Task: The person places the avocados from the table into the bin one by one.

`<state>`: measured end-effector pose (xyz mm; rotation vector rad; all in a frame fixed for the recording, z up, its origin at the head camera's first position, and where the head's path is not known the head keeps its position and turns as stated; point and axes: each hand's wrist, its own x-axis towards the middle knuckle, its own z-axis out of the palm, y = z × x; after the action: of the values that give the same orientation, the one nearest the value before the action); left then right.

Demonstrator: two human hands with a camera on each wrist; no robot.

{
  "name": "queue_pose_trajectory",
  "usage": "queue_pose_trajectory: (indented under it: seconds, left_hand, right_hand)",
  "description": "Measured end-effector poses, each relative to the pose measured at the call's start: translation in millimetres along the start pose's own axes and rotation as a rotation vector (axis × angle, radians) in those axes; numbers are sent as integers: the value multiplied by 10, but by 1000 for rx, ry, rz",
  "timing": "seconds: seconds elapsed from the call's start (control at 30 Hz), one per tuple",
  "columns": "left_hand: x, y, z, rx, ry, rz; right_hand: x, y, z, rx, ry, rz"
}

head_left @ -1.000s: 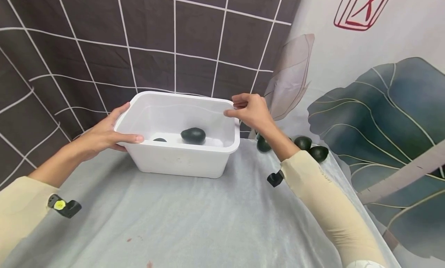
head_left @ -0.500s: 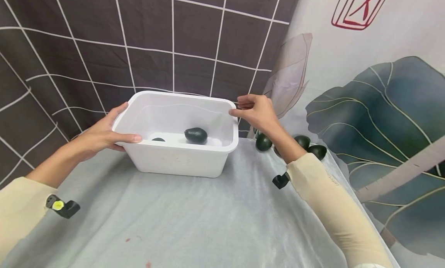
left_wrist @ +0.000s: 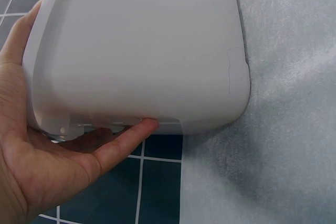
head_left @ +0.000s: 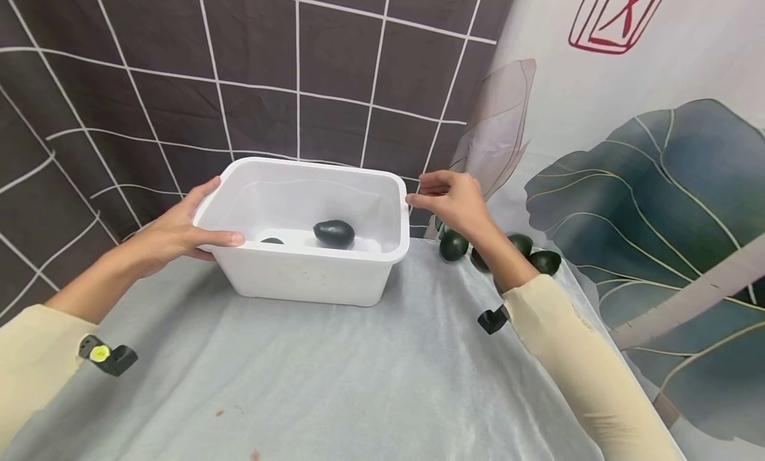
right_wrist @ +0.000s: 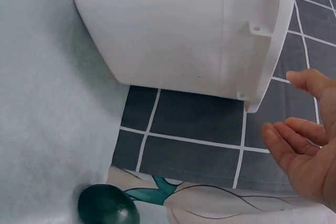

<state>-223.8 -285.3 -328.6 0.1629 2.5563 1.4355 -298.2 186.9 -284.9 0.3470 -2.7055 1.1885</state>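
Note:
A white plastic tub (head_left: 311, 275) stands on the cloth-covered table. Inside it lies a dark green avocado (head_left: 335, 234), and just the top of a second dark one (head_left: 273, 240) shows behind the front rim. My left hand (head_left: 173, 230) holds the tub's left end, thumb over the front rim; in the left wrist view its fingers (left_wrist: 123, 142) lie against the end wall. Just off the tub's right end, my right hand (head_left: 451, 198) hangs with loosely bent fingers and nothing in them. The right wrist view shows a gap between that hand (right_wrist: 310, 140) and the rim.
Several avocados sit at the table's right edge, one (head_left: 453, 246) near the tub, another (head_left: 546, 262) farther right, some partly behind my right forearm. A dark grid-patterned curtain (head_left: 340, 62) hangs behind the tub. Grey cloth (head_left: 335, 374) covers the table in front.
My right hand has moved right, from the tub's right rim to just beyond it. The avocado inside has shifted slightly right, then a little back left. My left hand keeps its hold.

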Motion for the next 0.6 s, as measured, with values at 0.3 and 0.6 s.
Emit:
queue_pose_trajectory:
  seconds: [0.3,0.6]
  left_hand:
    - [-7,-7,0,-3,-4,8]
    - [-5,-11,-1,0,0,10]
  right_hand:
    - [-80,155,-40,-4,-12,3]
    - [-172,283,-114,13,-2,15]
